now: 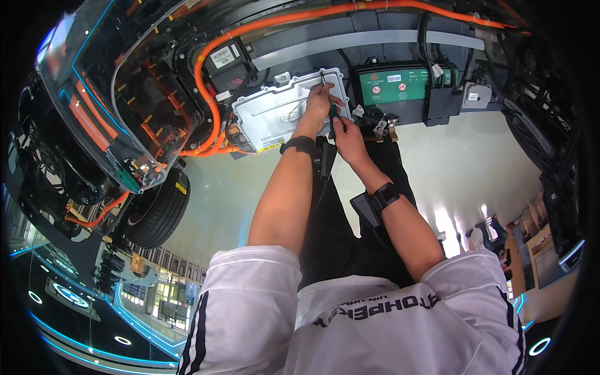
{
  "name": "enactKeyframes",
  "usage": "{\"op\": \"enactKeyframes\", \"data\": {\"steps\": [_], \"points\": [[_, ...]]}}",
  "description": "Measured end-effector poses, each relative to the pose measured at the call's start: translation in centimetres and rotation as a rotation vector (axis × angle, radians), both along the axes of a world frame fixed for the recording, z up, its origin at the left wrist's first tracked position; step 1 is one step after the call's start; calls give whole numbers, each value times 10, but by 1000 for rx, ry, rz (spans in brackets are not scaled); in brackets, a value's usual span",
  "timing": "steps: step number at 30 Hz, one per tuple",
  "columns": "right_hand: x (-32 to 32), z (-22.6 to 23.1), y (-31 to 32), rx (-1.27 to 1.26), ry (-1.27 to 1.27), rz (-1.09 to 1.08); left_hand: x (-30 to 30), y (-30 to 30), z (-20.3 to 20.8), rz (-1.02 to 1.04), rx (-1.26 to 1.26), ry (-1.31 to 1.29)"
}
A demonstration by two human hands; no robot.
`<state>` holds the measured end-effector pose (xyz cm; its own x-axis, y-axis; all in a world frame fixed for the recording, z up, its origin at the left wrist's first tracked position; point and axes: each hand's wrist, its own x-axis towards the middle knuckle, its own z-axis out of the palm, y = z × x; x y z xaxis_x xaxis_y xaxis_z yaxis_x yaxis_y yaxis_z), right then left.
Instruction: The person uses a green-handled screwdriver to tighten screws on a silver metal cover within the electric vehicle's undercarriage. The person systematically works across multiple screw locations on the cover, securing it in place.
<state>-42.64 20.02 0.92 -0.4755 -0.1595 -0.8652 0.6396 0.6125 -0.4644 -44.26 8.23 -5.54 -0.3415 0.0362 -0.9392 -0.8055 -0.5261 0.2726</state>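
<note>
A silver-grey metal housing (269, 112) with a ribbed lid and bolt lugs along its rim lies in front of me. Over its right part, my left hand (319, 105) is closed round a slim dark hand tool (333, 114), shaped like a screwdriver. The tool's thin tip points at the lid's far edge, near the right corner. Lower down, my right hand (347, 139) pinches the dark handle end. Fingers hide part of the tool, and whether its tip sits on a bolt is too small to tell.
A thick orange cable (203, 69) curves round the housing's left and far sides. To the right sits a black unit with a green label (400, 87), and a small silver box (477, 95) lies beyond it. A tyre (161, 209) stands at the lower left.
</note>
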Motion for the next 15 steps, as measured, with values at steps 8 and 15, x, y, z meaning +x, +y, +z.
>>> {"op": "enactKeyframes", "data": {"steps": [8,15], "points": [[13,-8,3,27,-52,6,7,2,-4,-50,-10,6],[17,-14,7,44,-37,36,7,6,-2,-41,-38,-26]]}}
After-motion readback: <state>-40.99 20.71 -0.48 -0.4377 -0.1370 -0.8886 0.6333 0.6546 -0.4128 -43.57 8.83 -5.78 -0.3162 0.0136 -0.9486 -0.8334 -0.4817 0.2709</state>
